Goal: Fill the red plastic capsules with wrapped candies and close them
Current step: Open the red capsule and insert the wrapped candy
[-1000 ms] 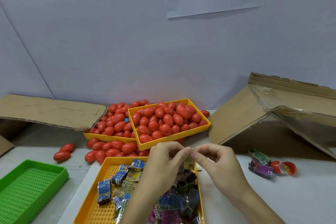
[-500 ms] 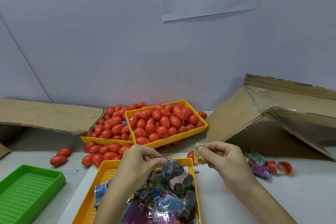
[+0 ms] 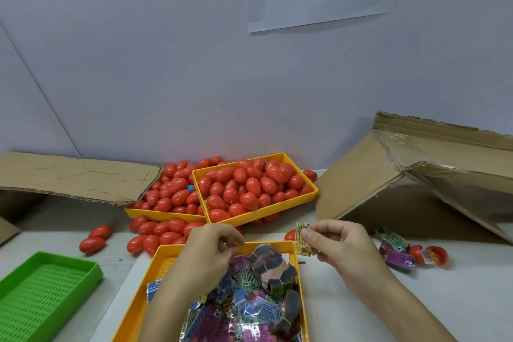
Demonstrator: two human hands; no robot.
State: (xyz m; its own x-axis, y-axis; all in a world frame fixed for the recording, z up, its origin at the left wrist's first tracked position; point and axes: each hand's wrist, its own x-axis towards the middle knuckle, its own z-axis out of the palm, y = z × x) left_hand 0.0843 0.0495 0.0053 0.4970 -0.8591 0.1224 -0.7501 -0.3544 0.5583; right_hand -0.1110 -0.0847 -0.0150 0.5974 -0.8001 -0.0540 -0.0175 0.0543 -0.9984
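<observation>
White tabletop: right hand [image 3: 340,247] pinches yellow candy [image 3: 303,239]; left hand [image 3: 212,251] curled, grip unclear

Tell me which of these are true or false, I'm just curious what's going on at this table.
1. The right hand pinches a yellow-green wrapped candy. True.
2. The green tray is heaped with red capsules. False: no capsules are in it; they fill the rear yellow trays.
3. The left hand is over the near yellow tray of candies. True.
4. An open red capsule lies right of the candy tray. True.
5. Every capsule sits in a tray. False: several loose capsules lie on the table.
</observation>
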